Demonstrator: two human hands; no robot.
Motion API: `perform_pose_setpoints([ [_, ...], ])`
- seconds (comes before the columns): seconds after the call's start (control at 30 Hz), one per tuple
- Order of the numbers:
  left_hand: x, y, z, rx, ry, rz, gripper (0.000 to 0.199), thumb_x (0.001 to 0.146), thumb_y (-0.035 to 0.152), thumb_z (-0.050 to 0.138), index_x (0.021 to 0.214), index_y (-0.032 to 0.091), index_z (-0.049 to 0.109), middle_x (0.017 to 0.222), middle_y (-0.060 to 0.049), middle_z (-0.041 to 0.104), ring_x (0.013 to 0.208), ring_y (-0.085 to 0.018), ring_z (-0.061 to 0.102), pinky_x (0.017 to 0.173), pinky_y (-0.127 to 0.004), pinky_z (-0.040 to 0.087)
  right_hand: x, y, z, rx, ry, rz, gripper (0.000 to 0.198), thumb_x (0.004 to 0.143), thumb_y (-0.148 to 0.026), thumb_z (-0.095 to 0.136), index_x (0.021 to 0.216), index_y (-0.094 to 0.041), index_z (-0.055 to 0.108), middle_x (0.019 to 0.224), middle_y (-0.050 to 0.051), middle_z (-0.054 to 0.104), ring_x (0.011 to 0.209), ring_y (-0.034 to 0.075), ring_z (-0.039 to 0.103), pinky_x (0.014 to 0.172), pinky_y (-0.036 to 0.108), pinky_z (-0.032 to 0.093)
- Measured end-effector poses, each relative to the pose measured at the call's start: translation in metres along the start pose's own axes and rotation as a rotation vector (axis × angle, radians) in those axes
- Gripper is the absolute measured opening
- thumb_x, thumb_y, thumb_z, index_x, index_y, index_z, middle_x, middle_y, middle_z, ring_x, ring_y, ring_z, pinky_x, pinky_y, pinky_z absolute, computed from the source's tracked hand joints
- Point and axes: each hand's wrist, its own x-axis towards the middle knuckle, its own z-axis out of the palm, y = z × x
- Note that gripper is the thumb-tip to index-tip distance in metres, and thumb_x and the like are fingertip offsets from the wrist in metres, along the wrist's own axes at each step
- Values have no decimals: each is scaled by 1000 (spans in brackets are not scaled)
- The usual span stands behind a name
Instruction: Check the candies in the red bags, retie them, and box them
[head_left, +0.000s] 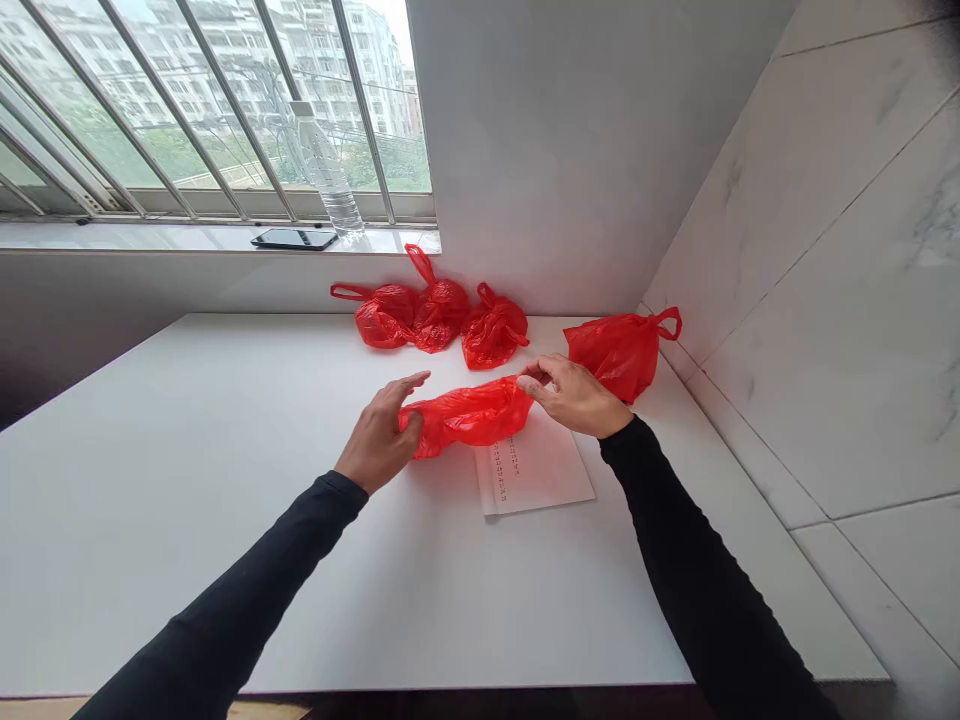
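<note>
Left hand (382, 428), right hand (577, 395) at opposite ends of loose red bag (480, 418).

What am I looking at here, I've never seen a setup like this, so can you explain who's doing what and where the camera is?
There's no machine: one person works with bare hands, wearing black sleeves. The single picture comes from a camera on their head, looking forward and down.

On the white table lies a paper with rows of small marks. A loose red bag stretches between the hands, partly over it. The left hand is spread at one end; the right hand has its fingertips at the other. How firmly either grips is unclear.

Behind are three bundled red bags, with another red bag to the right. A bottle and what looks like a phone are on the windowsill.
</note>
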Motion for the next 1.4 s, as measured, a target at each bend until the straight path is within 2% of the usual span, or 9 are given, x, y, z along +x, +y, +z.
perform_pose_setpoints([
  [0.17,-8,22,6,78,-173,207,66,84,15,51,149,22,45,142,-10,57,131,-29,51,109,-51,44,-4,-10,11,30,-159,-65,57,87,-52,69,132,-18,61,115,9,68,106,22,63,90,35,49],
  [0.43,-18,30,25,165,-97,424,48,88,26,63,134,19,54,134,-13,61,120,-30,57,105,-51,44,-9,-14,11,-10,-302,-88,37,87,-32,65,121,-19,70,97,4,71,85,17,64,75,28,49],
  [0.53,-12,25,25,188,-14,381,15,95,21,52,102,19,65,105,-9,68,95,-25,62,91,-46,49,-9,-15,5,21,-235,-60,31,90,-30,60,116,-18,72,90,3,70,81,16,63,72,28,47],
  [0.77,1,26,-15,-5,467,88,17,92,25,59,98,20,75,93,-7,60,84,-20,58,79,-35,49,-18,-23,-19,225,32,-21,17,91,-29,56,98,-19,69,79,-1,64,68,13,54,62,27,41],
  [0.93,0,39,-25,-516,378,-122,19,93,29,54,103,22,69,64,2,56,56,-15,52,60,-30,46,-20,-21,-30,405,190,-49,4,86,-19,54,87,-22,57,79,-3,58,66,12,51,61,27,41],
  [1.07,-2,46,-18,-527,228,-163,22,81,29,67,99,22,58,103,-4,64,87,-20,64,83,-37,52,-19,-19,-29,281,286,33,7,85,-19,56,91,-22,58,85,0,62,70,15,57,64,30,47],
  [1.2,-5,50,-11,-408,162,-290,55,70,48,83,104,25,47,103,-3,59,86,-22,63,75,-38,53,-33,-48,-17,308,547,-229,27,89,-19,58,115,-24,58,111,4,63,104,20,62,90,39,53],
  [1.3,-4,48,-10,-505,207,-290,47,75,48,79,97,24,45,89,0,59,74,-19,62,66,-34,51,-52,-78,-4,401,694,-515,26,93,-14,52,115,-26,58,116,4,62,108,18,62,96,39,53],
  [1.4,-3,47,-13,-661,248,-244,37,79,39,77,96,23,50,86,1,61,72,-17,63,71,-33,54,-57,-88,9,419,367,-631,24,96,-12,48,112,-26,61,110,3,66,101,17,65,85,34,56],
])
